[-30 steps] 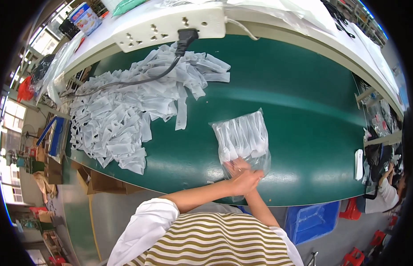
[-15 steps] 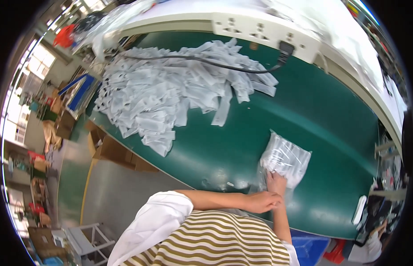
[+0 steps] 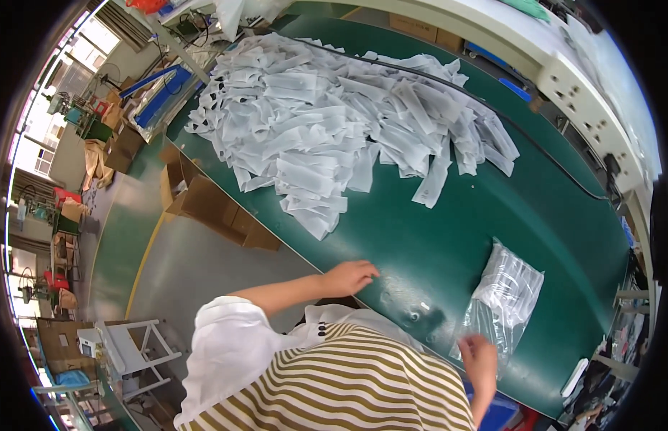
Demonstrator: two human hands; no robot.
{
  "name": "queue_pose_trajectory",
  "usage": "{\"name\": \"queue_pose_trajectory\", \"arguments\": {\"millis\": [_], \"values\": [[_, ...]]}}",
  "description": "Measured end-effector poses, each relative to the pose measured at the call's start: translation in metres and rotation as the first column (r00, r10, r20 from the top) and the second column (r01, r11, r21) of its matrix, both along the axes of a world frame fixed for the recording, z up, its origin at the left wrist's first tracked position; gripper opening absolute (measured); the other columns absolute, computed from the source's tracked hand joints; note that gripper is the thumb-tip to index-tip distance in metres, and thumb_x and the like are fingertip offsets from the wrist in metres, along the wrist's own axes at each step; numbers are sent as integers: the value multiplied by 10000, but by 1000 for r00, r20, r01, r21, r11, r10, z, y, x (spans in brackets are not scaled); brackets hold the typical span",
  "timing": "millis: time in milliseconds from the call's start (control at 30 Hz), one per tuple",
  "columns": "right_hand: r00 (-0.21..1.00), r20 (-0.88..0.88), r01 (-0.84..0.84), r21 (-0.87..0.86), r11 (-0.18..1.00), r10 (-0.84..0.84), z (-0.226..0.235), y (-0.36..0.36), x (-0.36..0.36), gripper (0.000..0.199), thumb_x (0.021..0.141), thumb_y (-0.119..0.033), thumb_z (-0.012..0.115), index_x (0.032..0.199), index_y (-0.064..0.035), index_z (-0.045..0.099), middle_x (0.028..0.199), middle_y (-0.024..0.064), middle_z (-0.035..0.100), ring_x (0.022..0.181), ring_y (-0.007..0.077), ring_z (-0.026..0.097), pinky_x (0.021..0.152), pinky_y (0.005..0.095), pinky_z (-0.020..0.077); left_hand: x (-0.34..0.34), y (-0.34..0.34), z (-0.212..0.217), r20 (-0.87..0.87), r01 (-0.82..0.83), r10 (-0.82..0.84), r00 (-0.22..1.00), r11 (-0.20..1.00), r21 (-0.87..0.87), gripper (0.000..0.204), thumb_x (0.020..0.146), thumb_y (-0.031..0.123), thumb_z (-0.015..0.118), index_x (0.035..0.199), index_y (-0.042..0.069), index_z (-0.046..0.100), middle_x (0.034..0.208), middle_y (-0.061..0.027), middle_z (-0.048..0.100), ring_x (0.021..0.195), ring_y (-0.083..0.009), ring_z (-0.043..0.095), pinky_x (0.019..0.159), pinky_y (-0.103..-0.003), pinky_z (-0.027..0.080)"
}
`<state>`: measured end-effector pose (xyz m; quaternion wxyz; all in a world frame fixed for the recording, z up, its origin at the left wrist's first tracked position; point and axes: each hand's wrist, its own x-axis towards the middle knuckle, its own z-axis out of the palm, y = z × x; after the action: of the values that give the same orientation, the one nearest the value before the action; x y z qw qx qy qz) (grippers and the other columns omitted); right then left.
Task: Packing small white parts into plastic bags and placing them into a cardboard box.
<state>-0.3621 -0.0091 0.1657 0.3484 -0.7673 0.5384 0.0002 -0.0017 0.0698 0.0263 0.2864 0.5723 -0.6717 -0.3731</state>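
Observation:
A clear plastic bag [image 3: 512, 286] lies on the green table at the right, its far part filled with pale, flat pieces. The bag's loose clear end reaches toward me. My right hand [image 3: 481, 363] is over that near end at the table's edge, its fingers bent and slightly apart; nothing shows in them. Farther left, my left hand [image 3: 350, 278] hovers by the near table edge. Its fingers are loosely bent and it holds nothing. Across the far left of the table spreads a big heap of whitish translucent packets [image 3: 298, 122].
A black cable [image 3: 492, 108] crosses behind the heap to a white power strip [image 3: 589, 108] on the shelf rail. An open cardboard box [image 3: 215, 208] stands beside the table's left edge. A small white object [image 3: 576, 377] lies near the right corner, and a white stool [image 3: 136, 352] stands lower left.
My right hand has drawn back from the filled part of the bag to its near end. My left hand has moved away from the right wrist toward the left. The view has shifted.

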Motion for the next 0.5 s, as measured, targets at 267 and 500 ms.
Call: {"name": "queue_pose_trajectory", "arguments": {"millis": [267, 500], "values": [[724, 425, -297, -519, 801, 544, -116, 4, 333, 506, 725, -229, 778, 1174, -98, 585, 1263, 150, 497, 1016, 318, 574, 820, 430, 482, 149, 64, 16, 246, 58, -70, 967, 997, 54, 326, 797, 77, 647, 1106, 61, 546, 1065, -151, 539, 988, -353, 555, 826, -430, 479], [819, 21, -435, -628, 645, 573, -132, -20, 420, 872, 646, -361, 806, 1407, -222, 403, 1534, 142, 174, 1303, 416, 318, 1007, 567, 313, 234, 16, 12, 251, -407, 590, 767, 750, -521, 714, 764, 309, 730, 1390, 147, 426, 1451, -253, 254, 1309, -471, 274, 1067, -518, 278]]}}
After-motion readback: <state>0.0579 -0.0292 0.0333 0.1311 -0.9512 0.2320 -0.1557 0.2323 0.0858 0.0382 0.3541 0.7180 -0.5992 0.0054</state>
